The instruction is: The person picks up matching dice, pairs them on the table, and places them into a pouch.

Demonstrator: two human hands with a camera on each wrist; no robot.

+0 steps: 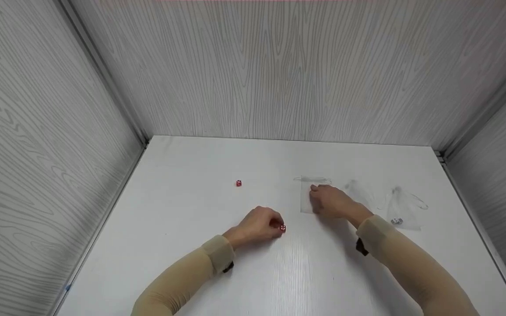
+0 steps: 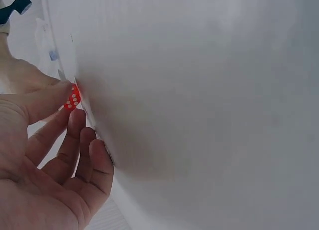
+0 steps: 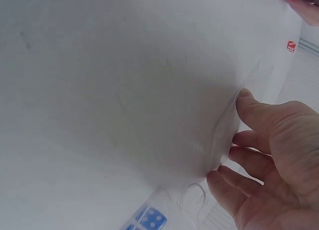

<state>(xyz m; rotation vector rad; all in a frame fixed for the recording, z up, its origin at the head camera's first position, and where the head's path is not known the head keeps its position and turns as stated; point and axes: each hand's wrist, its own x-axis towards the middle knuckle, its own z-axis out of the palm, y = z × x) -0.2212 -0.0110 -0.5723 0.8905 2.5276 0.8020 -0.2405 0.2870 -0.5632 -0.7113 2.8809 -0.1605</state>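
Note:
My left hand (image 1: 257,224) pinches a red die (image 1: 283,228) with white dots between thumb and fingertips, low over the white table. The left wrist view shows the same red die (image 2: 72,97) at the tip of the thumb. To the right, my right hand (image 1: 333,202) holds a flat clear drawstring bag (image 1: 305,197) by its side. In the right wrist view the thumb lies along the edge of the clear bag (image 3: 227,128), with the fingers behind it. A second red die (image 1: 239,183) sits farther back on the left.
Right of the right hand lies another clear bag (image 1: 358,193), partly behind the wrist. Farther right is a clear bag (image 1: 404,208) with dice inside. Blue dice (image 3: 152,218) show through a bag in the right wrist view. Wood-grain walls (image 1: 253,74) enclose the table (image 1: 191,166).

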